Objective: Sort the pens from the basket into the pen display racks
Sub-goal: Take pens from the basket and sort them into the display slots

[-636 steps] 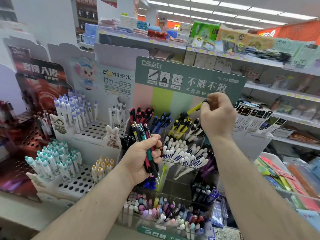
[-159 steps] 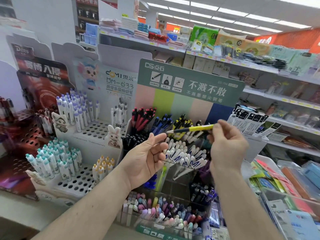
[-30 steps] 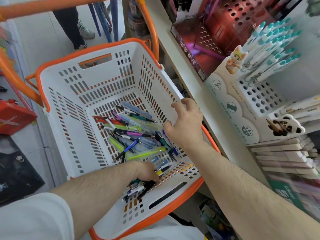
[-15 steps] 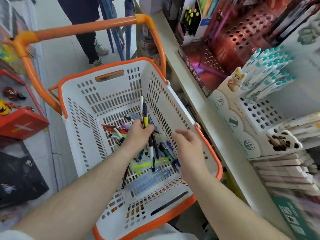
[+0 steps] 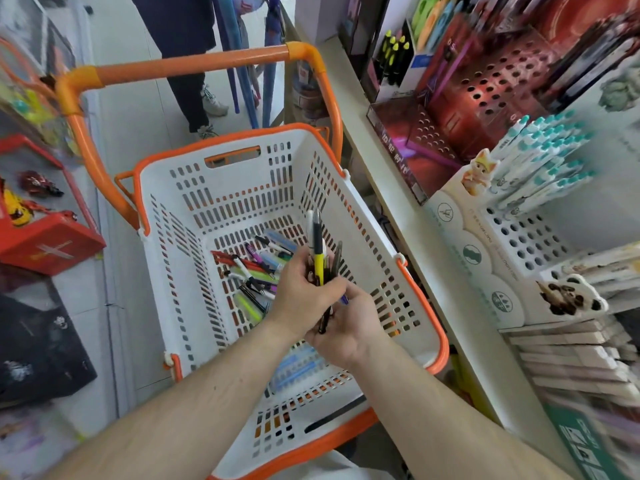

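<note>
Both hands, left hand [image 5: 304, 299] and right hand [image 5: 349, 327], clasp a pen bundle [image 5: 320, 258] above the basket [image 5: 194, 237].

Lower ends of the bunch of pens [image 5: 320, 268] buried between the left hand [image 5: 304, 299] and right hand [image 5: 346, 327]; number of pens in the grip not countable. Loose pens [image 5: 254, 271] on the basket [image 5: 180, 271] floor partly covered by both hands and forearms, colours smeared. Blue pens [image 5: 298, 367] under the right wrist blurred, outlines uncertain. Standing person [image 5: 187, 46] cut off above the thighs by the top edge. Green sign [image 5: 588, 445] at lower right cropped and motion-blurred, lettering unreadable. White pen rack [image 5: 512, 237] cut by the right edge; print on its round icons too small to read.
</note>
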The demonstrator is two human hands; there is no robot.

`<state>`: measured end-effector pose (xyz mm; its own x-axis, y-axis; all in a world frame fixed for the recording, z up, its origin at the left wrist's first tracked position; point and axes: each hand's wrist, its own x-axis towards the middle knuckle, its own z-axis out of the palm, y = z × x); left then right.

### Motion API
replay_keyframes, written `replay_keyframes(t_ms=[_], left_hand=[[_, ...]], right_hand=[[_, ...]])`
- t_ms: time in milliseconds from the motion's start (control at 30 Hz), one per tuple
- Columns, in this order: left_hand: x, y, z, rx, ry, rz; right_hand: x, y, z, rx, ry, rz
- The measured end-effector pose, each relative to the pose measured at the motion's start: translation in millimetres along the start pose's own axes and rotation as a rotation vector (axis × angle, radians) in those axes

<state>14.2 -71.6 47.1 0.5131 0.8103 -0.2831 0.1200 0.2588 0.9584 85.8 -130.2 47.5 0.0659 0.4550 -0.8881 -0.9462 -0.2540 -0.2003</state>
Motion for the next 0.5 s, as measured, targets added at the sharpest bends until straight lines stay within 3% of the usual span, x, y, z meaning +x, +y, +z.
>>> replay_keyframes(t_ms=[300,500], left_hand=[[-5,-6,-5,0.058,-0.217,0.235],[-4,-19,-1,0.111,-0.139,0.094]], right_hand=[[9,6,-2,0.074,-0.139,-0.101],[14,8,-4,0.056,-0.088,-0.155]])
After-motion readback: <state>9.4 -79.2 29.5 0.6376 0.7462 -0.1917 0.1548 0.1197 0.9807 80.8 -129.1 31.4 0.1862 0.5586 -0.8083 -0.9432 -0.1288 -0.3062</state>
